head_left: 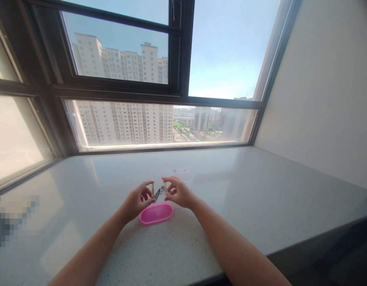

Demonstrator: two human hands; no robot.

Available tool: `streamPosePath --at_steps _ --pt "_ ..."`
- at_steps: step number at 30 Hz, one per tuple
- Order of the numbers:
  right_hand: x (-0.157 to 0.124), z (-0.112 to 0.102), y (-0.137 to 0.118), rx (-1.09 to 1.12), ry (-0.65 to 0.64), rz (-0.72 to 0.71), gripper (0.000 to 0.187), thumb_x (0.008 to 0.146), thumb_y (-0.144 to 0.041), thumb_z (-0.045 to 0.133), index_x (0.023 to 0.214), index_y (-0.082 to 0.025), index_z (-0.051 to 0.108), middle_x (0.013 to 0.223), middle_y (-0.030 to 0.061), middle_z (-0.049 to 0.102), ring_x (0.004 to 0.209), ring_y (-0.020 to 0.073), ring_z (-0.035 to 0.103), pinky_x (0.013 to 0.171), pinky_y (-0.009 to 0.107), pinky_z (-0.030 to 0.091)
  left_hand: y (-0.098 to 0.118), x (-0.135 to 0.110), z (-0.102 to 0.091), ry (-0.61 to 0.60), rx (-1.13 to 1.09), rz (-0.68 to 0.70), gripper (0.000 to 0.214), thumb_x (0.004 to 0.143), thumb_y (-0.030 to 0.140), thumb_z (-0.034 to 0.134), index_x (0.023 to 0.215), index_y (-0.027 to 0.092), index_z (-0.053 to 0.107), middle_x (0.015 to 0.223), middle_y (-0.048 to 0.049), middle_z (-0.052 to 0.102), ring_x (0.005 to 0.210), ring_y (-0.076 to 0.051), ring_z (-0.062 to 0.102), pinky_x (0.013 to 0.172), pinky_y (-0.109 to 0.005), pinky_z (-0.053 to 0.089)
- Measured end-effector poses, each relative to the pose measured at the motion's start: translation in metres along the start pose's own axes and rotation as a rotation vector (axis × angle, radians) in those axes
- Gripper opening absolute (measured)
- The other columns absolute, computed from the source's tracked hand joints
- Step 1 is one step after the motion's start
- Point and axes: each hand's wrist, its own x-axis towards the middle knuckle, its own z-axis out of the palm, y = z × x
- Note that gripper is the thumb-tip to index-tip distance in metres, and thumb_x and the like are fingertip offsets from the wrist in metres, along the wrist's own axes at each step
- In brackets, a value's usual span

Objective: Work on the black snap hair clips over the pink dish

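Observation:
My left hand [140, 198] pinches a slim beige clip [152, 190] upright between thumb and fingertips. Opposite it, my right hand [177, 192] grips a similar beige clip [166, 188], also held on end. The two clips are a short way apart; their exact kind is too small to make out. Between the hands, dark clip-like pieces [157, 194] lie on the white counter [261, 198], partly hidden by the fingers. Just in front of the hands sits a pink oval tray [156, 213], with nothing visible inside.
Behind the hands lies a see-through lid with pink clasps [179, 171]. A dark-framed window [159, 150] borders the counter at the back, and a white wall [317, 99] stands to the right. The counter's front edge [290, 243] runs along the lower right. A blurred patch [10, 218] covers the far left.

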Motion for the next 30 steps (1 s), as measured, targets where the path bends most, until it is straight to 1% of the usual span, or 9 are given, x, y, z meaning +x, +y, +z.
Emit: streamPosePath --at_steps 5,10,13,17,23,27,30 --pt "-0.0001 0.0031 0.0015 -0.004 0.011 -0.001 0.071 0.063 -0.008 0.069 0.126 -0.029 0.046 0.117 0.007 0.046 0.076 0.0091 0.055 0.06 0.021 0.052 0.0012 -0.0002 0.0005 -0.026 -0.01 -0.011 0.058 0.071 0.03 0.064 0.124 0.02 0.043 0.075 0.0006 0.062 0.061 -0.012 0.054 0.056 -0.023 0.044" --pt "-0.0007 0.003 -0.0007 0.015 0.006 0.019 0.08 0.062 -0.003 0.068 0.131 -0.032 0.038 0.12 0.0067 0.045 0.064 0.0042 0.054 0.057 0.02 0.051 0.0036 -0.001 -0.0001 -0.036 -0.003 -0.006 0.058 0.072 0.029 0.062 0.125 0.019 0.041 0.073 0.001 0.062 0.059 -0.012 0.053 0.056 -0.023 0.043" --pt "-0.001 0.0028 -0.0028 0.004 0.005 0.032 0.081 0.062 -0.002 0.067 0.131 -0.032 0.037 0.12 0.0065 0.046 0.06 0.0028 0.053 0.057 0.02 0.05 0.0043 -0.0015 -0.0003 -0.029 0.0 -0.005 0.057 0.072 0.029 0.062 0.125 0.019 0.041 0.072 0.0013 0.062 0.058 -0.012 0.052 0.056 -0.023 0.043" --pt "-0.0011 0.0039 -0.0027 0.0 0.005 0.052 0.08 0.062 0.0 0.065 0.13 -0.033 0.037 0.12 0.0064 0.045 0.06 0.0029 0.054 0.054 0.018 0.048 0.0043 -0.0011 -0.0004 -0.024 0.004 -0.001 0.056 0.073 0.029 0.062 0.124 0.019 0.042 0.073 0.0011 0.062 0.058 -0.012 0.052 0.057 -0.023 0.043" --pt "-0.0024 0.0053 -0.0018 0.03 0.006 0.057 0.083 0.063 0.002 0.059 0.131 -0.036 0.032 0.121 0.0059 0.041 0.06 0.0023 0.056 0.052 0.017 0.048 0.0024 -0.0001 -0.0001 -0.022 0.04 0.001 0.057 0.074 0.025 0.061 0.125 0.019 0.039 0.072 0.0021 0.061 0.056 -0.01 0.049 0.056 -0.022 0.041" --pt "-0.003 0.005 -0.0029 0.001 0.017 0.055 0.085 0.062 0.004 0.06 0.131 -0.037 0.031 0.119 0.0045 0.042 0.06 0.0022 0.053 0.052 0.017 0.047 0.0018 -0.0002 0.0 -0.021 0.039 -0.003 0.056 0.073 0.024 0.061 0.125 0.019 0.039 0.072 0.0025 0.06 0.055 -0.009 0.048 0.055 -0.021 0.04" --pt "-0.0029 0.0043 -0.0036 -0.029 0.014 0.046 0.087 0.06 0.004 0.062 0.131 -0.036 0.032 0.118 0.0046 0.043 0.064 0.0043 0.052 0.052 0.017 0.047 0.0016 -0.0001 0.0003 -0.017 0.035 -0.005 0.056 0.073 0.024 0.062 0.125 0.02 0.04 0.072 0.0028 0.06 0.055 -0.009 0.048 0.054 -0.021 0.04"
